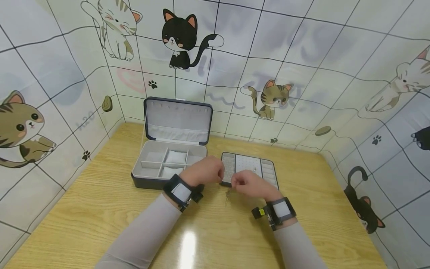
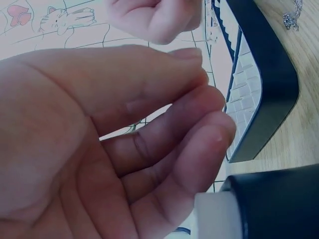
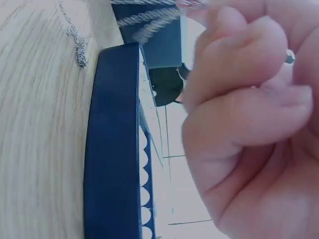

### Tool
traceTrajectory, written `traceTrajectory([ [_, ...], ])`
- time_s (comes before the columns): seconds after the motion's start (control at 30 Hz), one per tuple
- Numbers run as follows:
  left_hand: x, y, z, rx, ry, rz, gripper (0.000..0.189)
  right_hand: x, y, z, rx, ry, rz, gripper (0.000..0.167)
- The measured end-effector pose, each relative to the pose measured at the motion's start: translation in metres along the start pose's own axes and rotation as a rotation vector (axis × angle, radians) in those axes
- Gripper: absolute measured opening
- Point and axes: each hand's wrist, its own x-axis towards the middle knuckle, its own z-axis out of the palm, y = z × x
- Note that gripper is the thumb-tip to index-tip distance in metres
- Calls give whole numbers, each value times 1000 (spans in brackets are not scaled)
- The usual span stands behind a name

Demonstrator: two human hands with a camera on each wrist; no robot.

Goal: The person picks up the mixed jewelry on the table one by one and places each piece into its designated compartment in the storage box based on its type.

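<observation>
My right hand [image 1: 250,184] pinches a silver chain [image 3: 149,19] above the table, near the front edge of a shallow jewellery tray [image 1: 229,166]. Strands hang from its fingertips, and a small chain bunch [image 3: 79,49] shows against the tabletop. To the left, my left hand [image 1: 206,170] is raised between the tray and an open jewellery box [image 1: 147,183]. Its thumb and index tips come together in the left wrist view; whether something thin lies between them cannot be seen. The hands are close but apart.
The jewellery box's lid [image 1: 178,121] stands upright at the back. Two white cushions [image 1: 176,157] sit in its compartments. Several ring rolls [image 1: 268,170] line the tray's right side. A cat-patterned cloth wall [image 1: 228,67] encloses the wooden table [image 1: 100,209].
</observation>
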Motion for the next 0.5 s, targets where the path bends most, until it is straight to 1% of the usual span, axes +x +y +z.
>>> traceTrajectory([
  [0.17, 1, 0, 1, -18, -14, -1, 20, -2, 2, -3, 114, 68, 5, 13],
  [0.33, 3, 4, 4, -50, -32, 8, 18, -3, 0, -5, 172, 146, -54, 12],
  [0.5, 5, 8, 7, -103, -54, 31, 17, -2, -1, -4, 188, 221, -115, 10],
])
